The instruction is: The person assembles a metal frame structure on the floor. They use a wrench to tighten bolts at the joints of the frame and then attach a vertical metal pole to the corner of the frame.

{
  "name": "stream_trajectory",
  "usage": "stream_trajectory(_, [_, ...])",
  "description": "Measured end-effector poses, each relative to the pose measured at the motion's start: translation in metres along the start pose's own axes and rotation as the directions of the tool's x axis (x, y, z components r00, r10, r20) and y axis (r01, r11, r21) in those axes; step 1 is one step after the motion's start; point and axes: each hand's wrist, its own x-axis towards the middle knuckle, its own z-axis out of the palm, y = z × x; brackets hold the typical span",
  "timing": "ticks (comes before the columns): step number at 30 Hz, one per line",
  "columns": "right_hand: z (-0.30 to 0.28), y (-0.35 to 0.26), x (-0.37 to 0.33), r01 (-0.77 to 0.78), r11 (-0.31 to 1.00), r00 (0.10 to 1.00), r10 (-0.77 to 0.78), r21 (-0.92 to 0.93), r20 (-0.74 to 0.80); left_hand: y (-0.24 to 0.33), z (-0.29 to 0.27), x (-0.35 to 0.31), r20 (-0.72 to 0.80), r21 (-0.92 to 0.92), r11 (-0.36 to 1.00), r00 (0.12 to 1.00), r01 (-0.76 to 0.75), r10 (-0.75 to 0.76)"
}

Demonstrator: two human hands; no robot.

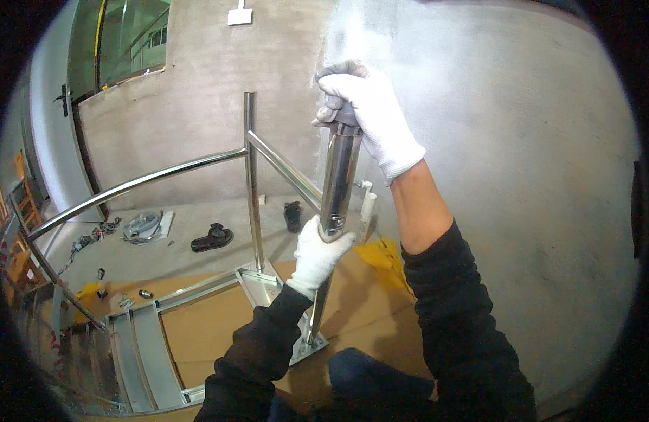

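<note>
A shiny metal frame of round tubes stands upside down in front of me. Its nearest upright tube (341, 165) rises toward me. In a white glove, my left hand (317, 259) is wrapped around this tube, just below where a slanting rail (286, 169) meets it. My right hand (374, 116), gloved too, has its fingers closed over a dark grey end piece (344, 117) at the tube's top. The fingers partly hide the piece, so its full shape cannot be seen. Farther back stands a second upright tube (251, 190) with a bare top end.
The frame's flat metal base (138, 352) lies on brown cardboard (205, 330). A curved rail (138, 183) runs left. Small dark fittings (146, 293), black sandals (212, 239) and a coiled hose (143, 226) lie on the floor. A yellow sheet (384, 261) and white pipe (367, 209) are by the wall.
</note>
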Motion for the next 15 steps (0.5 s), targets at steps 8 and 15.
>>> stream_trajectory(8, [-0.053, -0.047, 0.041, 0.153, 0.892, 0.963, -0.038, -0.425, 0.267, 0.009, 0.001, -0.007, 0.034, -0.078, 0.997, 0.999, 0.023, -0.021])
stream_trajectory(15, [-0.024, -0.096, 0.07, 0.399, 0.424, 0.866, 0.117, -0.813, 0.486, 0.003, -0.007, -0.01, 0.009, -0.053, 0.998, 0.999, 0.032, -0.031])
